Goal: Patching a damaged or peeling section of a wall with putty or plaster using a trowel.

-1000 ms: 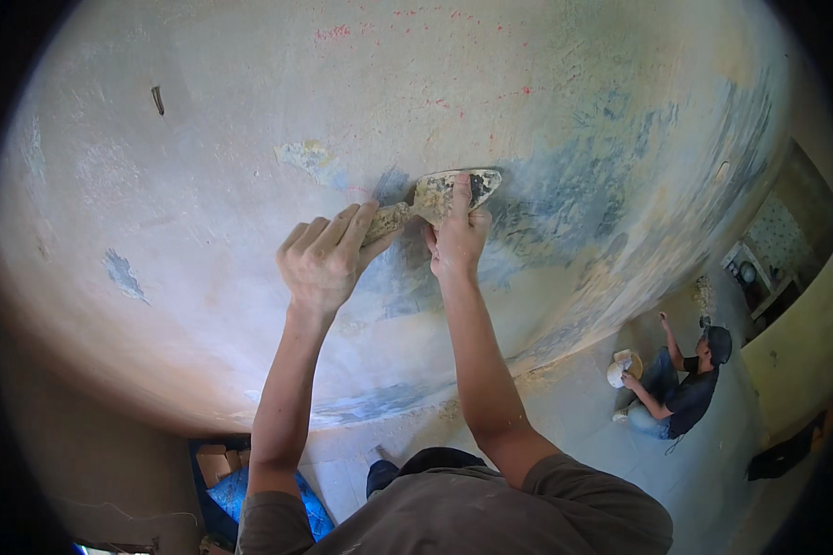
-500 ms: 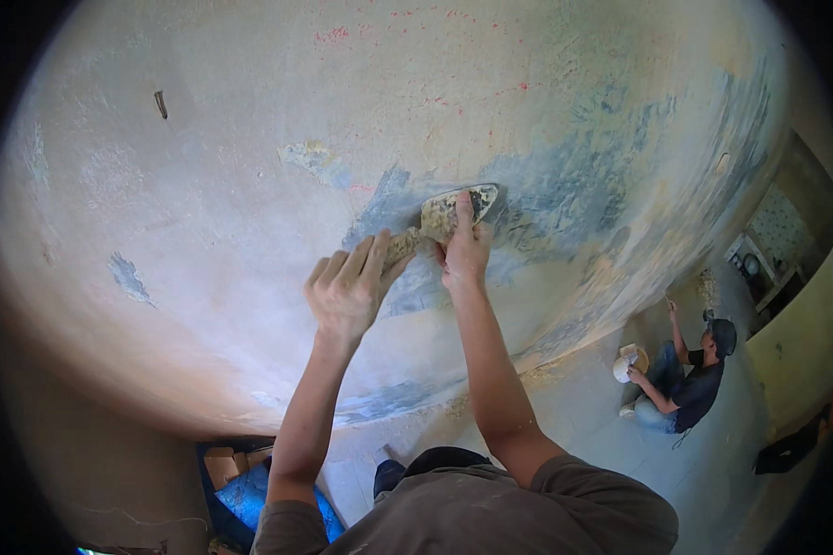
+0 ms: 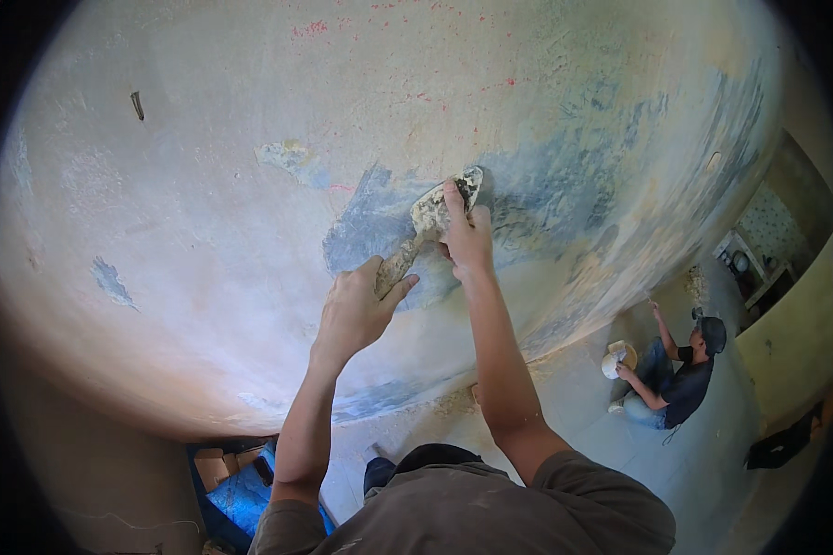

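Up close, the left hand point(image 3: 356, 313) grips the handle of a putty knife point(image 3: 435, 217) whose blade lies flat against the wall point(image 3: 204, 213), on the blue-grey patch; the right hand point(image 3: 467, 239) presses fingers onto the blade. Far right, another person point(image 3: 676, 375) crouches on the floor.

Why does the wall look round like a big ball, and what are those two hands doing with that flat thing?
The camera sits on a person's head and bends straight edges, so the flat wall looks round. The arms belong to that person. The left hand grips the handle of a putty knife, and the right hand presses its blade against a blue-grey patch on the wall. Down on the floor to the right, another person crouches beside a white bucket.
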Motion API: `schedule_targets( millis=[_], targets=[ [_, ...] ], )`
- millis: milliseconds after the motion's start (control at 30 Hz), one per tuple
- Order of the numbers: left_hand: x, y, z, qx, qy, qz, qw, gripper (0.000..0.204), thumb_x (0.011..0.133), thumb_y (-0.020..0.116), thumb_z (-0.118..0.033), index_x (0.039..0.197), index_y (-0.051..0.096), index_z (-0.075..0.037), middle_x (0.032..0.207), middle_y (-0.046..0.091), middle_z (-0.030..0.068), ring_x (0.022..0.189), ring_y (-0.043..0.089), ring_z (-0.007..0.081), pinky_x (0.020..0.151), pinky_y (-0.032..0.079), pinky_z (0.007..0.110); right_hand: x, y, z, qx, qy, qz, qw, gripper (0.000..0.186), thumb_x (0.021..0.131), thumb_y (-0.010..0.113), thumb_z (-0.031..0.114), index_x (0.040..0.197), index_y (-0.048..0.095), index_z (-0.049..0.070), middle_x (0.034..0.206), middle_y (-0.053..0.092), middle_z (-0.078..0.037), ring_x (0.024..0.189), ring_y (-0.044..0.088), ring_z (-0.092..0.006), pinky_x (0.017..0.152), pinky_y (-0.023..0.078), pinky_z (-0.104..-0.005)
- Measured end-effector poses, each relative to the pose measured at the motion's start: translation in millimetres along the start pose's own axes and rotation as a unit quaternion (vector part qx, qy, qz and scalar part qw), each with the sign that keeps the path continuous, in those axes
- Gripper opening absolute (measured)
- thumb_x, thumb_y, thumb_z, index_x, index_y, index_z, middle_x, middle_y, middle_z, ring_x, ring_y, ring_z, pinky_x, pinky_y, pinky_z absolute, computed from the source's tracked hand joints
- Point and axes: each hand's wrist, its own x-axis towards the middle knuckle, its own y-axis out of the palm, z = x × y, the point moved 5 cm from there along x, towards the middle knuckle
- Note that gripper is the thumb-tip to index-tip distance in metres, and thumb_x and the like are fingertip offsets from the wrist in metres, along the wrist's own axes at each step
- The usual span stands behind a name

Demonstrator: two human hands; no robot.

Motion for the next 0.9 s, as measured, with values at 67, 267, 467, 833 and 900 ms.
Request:
schedule_targets(
  millis=[67, 267, 467, 833, 900],
  targets=[
    [-3.5, 3.4, 0.9, -0.003, -0.004, -0.008, 1.000, 0.042, 0.090, 0.072, -0.037, 0.085, 0.062, 0.004, 0.061, 0.058, 0.0216, 0.056, 0.058, 0.0370, 0.057, 0.044, 0.045, -0.3, -6.2, -3.5, -0.005, 0.007, -0.025, 1.000, 0.051, 0.096, 0.065, 0.047, 0.064, 0.056, 0.007, 0.061, 0.051, 0.005, 0.056, 0.042, -0.0061, 0.051, 0.035, -0.0266],
    [-9.8, 11.0, 7.2, 0.003, -0.008, -0.023, 1.000, 0.044, 0.091, 0.070, -0.039, 0.086, 0.061, 0.004, 0.069, 0.063, 0.0283, 0.068, 0.064, 0.0467, 0.061, 0.049, 0.051, -11.1, 4.1, 7.8, 0.042, -0.053, 0.064, 0.996, 0.054, 0.092, 0.068, 0.052, 0.070, 0.057, 0.005, 0.067, 0.052, 0.002, 0.063, 0.046, -0.0089, 0.055, 0.038, -0.0284],
    [-26.3, 15.3, 5.9, 0.000, -0.020, -0.027, 0.999, 0.042, 0.092, 0.069, -0.037, 0.086, 0.060, 0.003, 0.068, 0.063, 0.0283, 0.067, 0.064, 0.0470, 0.061, 0.049, 0.052, -8.3, -3.8, -13.1, -0.009, 0.023, 0.014, 1.000, 0.054, 0.093, 0.068, 0.051, 0.066, 0.057, 0.006, 0.065, 0.051, 0.004, 0.060, 0.045, -0.0083, 0.054, 0.038, -0.0303],
    [-41.5, 28.2, 19.4, -0.037, -0.026, -0.069, 0.997, 0.042, 0.092, 0.070, -0.036, 0.082, 0.060, 0.004, 0.063, 0.059, 0.0257, 0.059, 0.061, 0.0433, 0.056, 0.046, 0.048, -20.3, 7.3, 1.3, -0.043, -0.044, 0.110, 0.992, 0.061, 0.092, 0.067, 0.052, 0.060, 0.054, 0.002, 0.056, 0.044, 0.000, 0.055, 0.041, -0.0109, 0.050, 0.034, -0.0350],
    [-42.5, 39.2, 16.5, -0.065, -0.039, -0.069, 0.995, 0.044, 0.093, 0.068, -0.037, 0.081, 0.058, 0.004, 0.064, 0.061, 0.0285, 0.062, 0.062, 0.0488, 0.057, 0.048, 0.051, -5.8, 4.0, -5.4, -0.105, -0.094, 0.076, 0.987, 0.062, 0.092, 0.067, 0.052, 0.059, 0.053, 0.002, 0.055, 0.043, 0.001, 0.053, 0.040, -0.0108, 0.049, 0.033, -0.0349]
  ],
)
